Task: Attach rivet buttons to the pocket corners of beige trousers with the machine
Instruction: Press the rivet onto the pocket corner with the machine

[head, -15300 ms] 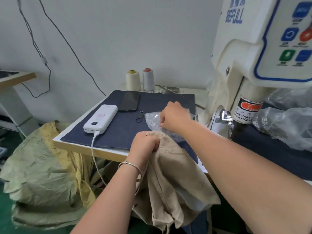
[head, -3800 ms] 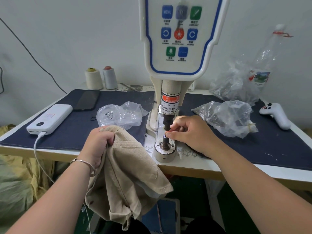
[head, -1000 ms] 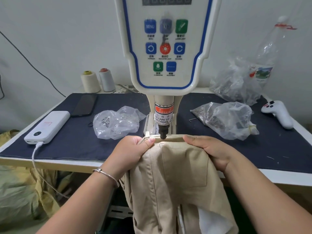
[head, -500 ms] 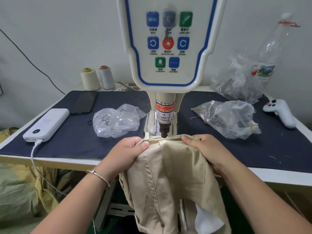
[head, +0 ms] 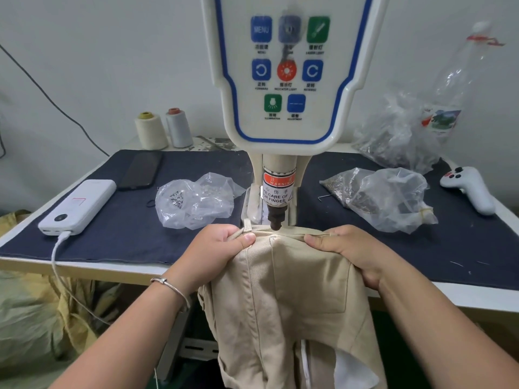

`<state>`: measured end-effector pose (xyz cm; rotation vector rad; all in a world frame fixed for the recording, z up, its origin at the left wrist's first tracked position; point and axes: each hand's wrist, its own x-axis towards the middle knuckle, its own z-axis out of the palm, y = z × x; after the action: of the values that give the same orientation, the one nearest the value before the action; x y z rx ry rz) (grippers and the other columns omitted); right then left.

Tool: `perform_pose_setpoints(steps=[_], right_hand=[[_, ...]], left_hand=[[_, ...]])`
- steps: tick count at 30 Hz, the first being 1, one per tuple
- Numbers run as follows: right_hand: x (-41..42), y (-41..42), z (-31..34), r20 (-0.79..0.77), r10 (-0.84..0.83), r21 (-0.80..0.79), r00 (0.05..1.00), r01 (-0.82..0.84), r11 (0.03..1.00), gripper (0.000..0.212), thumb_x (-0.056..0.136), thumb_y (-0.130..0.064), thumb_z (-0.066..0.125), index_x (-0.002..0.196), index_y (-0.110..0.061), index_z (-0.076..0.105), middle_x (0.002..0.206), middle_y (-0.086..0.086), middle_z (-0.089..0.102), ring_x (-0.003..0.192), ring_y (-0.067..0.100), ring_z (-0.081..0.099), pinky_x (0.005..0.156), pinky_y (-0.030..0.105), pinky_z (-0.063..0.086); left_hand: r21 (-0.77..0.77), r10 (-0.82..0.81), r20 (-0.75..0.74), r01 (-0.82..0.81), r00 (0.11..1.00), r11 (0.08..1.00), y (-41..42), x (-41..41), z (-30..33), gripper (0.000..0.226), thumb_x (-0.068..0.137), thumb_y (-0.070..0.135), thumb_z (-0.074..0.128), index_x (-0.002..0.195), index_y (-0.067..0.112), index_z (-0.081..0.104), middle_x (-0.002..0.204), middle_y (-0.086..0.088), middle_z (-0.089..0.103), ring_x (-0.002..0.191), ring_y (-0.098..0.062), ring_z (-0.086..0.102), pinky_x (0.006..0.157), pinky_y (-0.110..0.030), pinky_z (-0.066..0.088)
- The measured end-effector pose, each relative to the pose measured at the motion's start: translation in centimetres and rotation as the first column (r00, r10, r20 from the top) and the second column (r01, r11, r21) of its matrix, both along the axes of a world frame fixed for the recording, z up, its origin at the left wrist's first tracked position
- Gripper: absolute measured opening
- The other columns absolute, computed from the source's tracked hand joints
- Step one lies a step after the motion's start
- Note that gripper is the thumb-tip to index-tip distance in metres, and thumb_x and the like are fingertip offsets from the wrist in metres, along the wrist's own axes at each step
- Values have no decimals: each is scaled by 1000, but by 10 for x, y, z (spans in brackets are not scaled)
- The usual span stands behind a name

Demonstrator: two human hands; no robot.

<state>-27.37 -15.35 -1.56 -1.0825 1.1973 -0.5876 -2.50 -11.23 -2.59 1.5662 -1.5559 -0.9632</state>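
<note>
The beige trousers (head: 292, 293) hang over the table's front edge, their waistband lying under the rivet machine (head: 289, 80). The machine's dark punch tip (head: 275, 221) stands just above the upper left corner of a sewn-on pocket (head: 309, 273). My left hand (head: 216, 248) grips the waistband at a belt loop, left of the punch, thumb on top. My right hand (head: 345, 248) pinches the waistband and the pocket's right side. The die under the cloth is hidden.
On the dark blue mat (head: 118, 226): a clear bag of rivet parts (head: 193, 203) at the left, two more bags (head: 387, 197) at the right, a power bank (head: 78, 206) with cable, a phone (head: 143, 169), two thread cones (head: 163, 130), a white controller (head: 469, 189).
Both hands have shifted the waistband slightly so the pocket corner sits nearer under the punch. Before that my right hand placed a part on the die and I laid the trousers over it.
</note>
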Motion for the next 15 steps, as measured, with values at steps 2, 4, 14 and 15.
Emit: perform_pose_setpoints(steps=[2, 4, 14, 15], right_hand=[[3, 1, -2, -30, -14, -19, 999, 13, 1000, 56, 76, -27, 79, 104, 18, 60, 89, 24, 62, 75, 29, 60, 68, 32, 50], [6, 0, -1, -43, -26, -31, 999, 24, 999, 42, 80, -26, 77, 102, 7, 64, 89, 23, 62, 72, 26, 61, 65, 30, 50], [8, -4, -1, -30, -57, 3, 998, 57, 998, 25, 83, -21, 75, 90, -1, 63, 70, 15, 64, 55, 20, 62, 56, 26, 52], [8, -5, -2, -22, -64, 9, 998, 65, 998, 25, 83, -20, 75, 92, 0, 64, 69, 14, 65, 54, 19, 63, 54, 25, 53]], left_hand=[[22, 6, -66, -4, 998, 1000, 0, 0, -2, 55, 95, 30, 66, 68, -6, 35, 70, -7, 29, 66, -20, 26, 60, -33, 21], [35, 9, -81, -6, 997, 999, -2, 0, -2, 55, 95, 30, 67, 66, -3, 34, 70, -7, 29, 66, -21, 25, 59, -33, 19], [19, 23, -9, -23, 1000, 1000, -6, -1, -6, 49, 95, 31, 67, 65, 5, 38, 68, -6, 28, 64, -18, 26, 59, -32, 21], [24, 28, -17, -28, 999, 999, -7, -1, -6, 48, 94, 31, 68, 65, 7, 38, 68, -6, 27, 64, -18, 26, 58, -32, 20]])
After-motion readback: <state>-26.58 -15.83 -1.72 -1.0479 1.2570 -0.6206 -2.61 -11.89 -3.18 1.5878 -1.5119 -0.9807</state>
